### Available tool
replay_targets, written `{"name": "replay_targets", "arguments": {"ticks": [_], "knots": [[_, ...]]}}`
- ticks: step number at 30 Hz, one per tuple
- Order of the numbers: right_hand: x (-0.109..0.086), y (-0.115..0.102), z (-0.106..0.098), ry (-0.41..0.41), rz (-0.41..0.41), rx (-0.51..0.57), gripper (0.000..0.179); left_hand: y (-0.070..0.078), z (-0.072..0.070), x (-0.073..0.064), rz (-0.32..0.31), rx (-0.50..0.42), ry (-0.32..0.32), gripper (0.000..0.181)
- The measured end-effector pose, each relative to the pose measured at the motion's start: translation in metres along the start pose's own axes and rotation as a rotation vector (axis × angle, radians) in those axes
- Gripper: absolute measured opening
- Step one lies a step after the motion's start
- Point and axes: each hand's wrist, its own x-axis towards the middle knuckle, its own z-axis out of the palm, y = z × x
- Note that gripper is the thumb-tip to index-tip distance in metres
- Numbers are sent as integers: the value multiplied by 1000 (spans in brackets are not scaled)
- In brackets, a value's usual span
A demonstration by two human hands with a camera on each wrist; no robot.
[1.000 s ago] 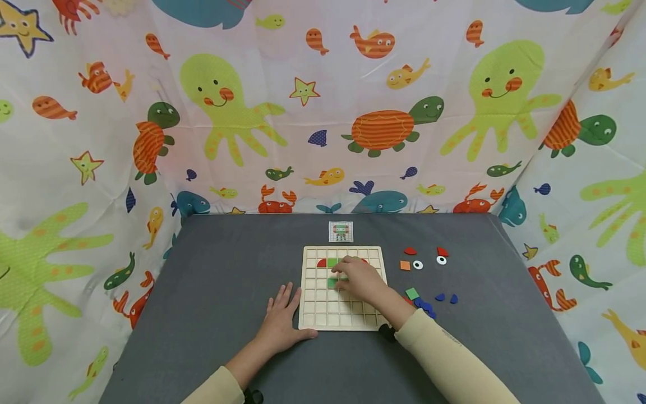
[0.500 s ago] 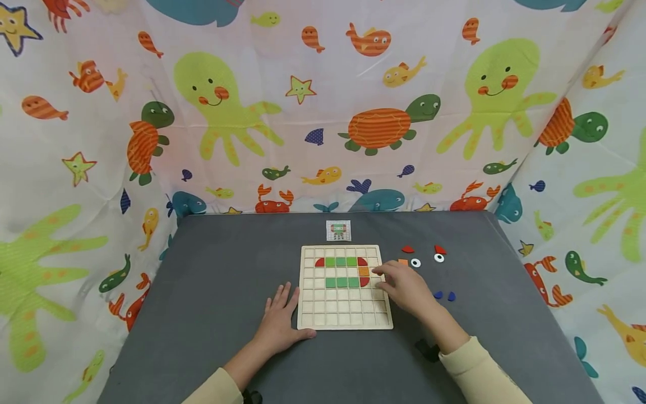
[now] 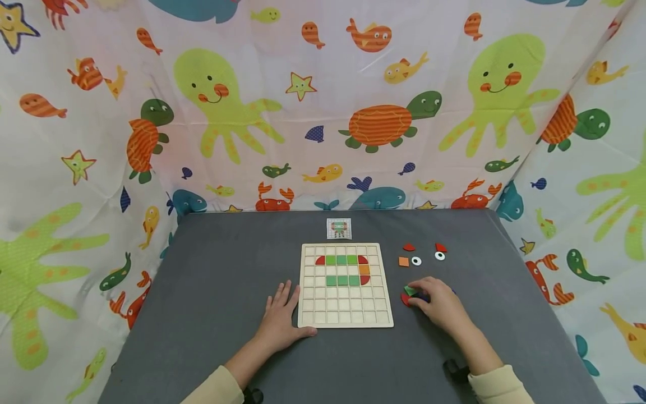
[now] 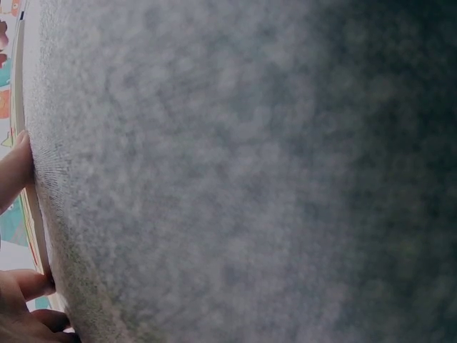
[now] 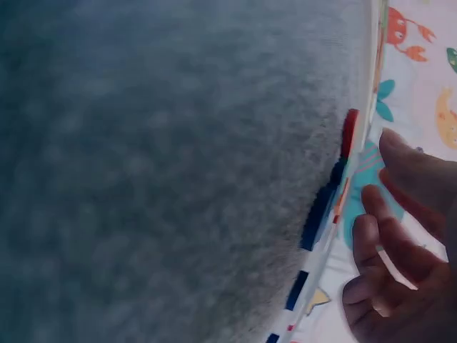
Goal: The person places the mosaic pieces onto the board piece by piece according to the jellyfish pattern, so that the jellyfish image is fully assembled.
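My left hand (image 3: 279, 321) lies flat on the cloth with fingers spread, thumb and fingertips right at the left edge of a wooden grid board (image 3: 333, 307). On the board, red quarter-round corners (image 3: 320, 260), green squares (image 3: 342, 280) and an orange square (image 3: 364, 269) form a partial outline. To the board's right, my right hand (image 3: 446, 307) is over a small pile with a green square (image 3: 409, 290), a red piece (image 3: 405, 299) and blue pieces (image 5: 319, 218). Its fingers are bent and apart from the thumb in the right wrist view, with nothing between them; part of the pile is hidden beneath.
Behind the board lies a small printed pattern card (image 3: 338, 229). Farther right are red pieces (image 3: 441, 247), an orange square (image 3: 404, 261) and white rings (image 3: 416, 261). Grey cloth (image 3: 227, 269) covers the table, and a sea-animal curtain (image 3: 313, 157) surrounds it.
My right hand has left the board and moved right and nearer, to the loose pile. An orange square and red corners, earlier covered by it, now show on the board. My left hand stays put.
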Motion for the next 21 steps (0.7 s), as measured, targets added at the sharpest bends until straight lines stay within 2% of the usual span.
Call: {"name": "replay_targets", "arguments": {"ticks": [5,10,16,21], "knots": [[-1,-1,5,-33,12,-44,30,0,-1,0,2,8,-7,114],[-1,-7,7,-57,-15,-43,30,-1,-2,1,-4,13,-17,114],[-1,-13,9,-98,27,-38,27,-1,-1,1,-2,19,-16,114],[0,-19,9,-97,51,-56,28,0,-1,1,-8,19,-15,114]]}}
